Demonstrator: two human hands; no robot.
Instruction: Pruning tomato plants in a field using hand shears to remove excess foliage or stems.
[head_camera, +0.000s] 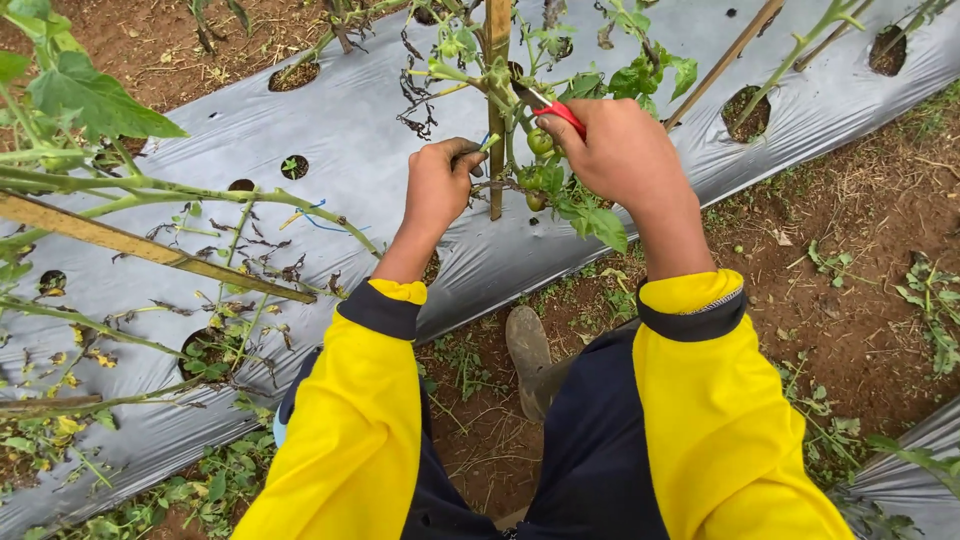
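My right hand (620, 150) grips red-handled pruning shears (555, 110) at the green tomato cluster (538, 160), uncut; my left hand (440, 185) pinches the stem beside the upright wooden stake (496, 100).

— Bright, even daylight, soft as under cloud; no hard shadows anywhere.

— Pale sheen on the silver plastic mulch (330, 130), strongest toward the top right. Sharp in the middle.

— Slightly bent and stretched at the edges; nearest leaves (85, 95) a little soft.

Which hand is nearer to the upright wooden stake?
Left. The left hand sits right beside the wooden stake, about touching it; the right hand, gripping red-handled pruners, is farther off.
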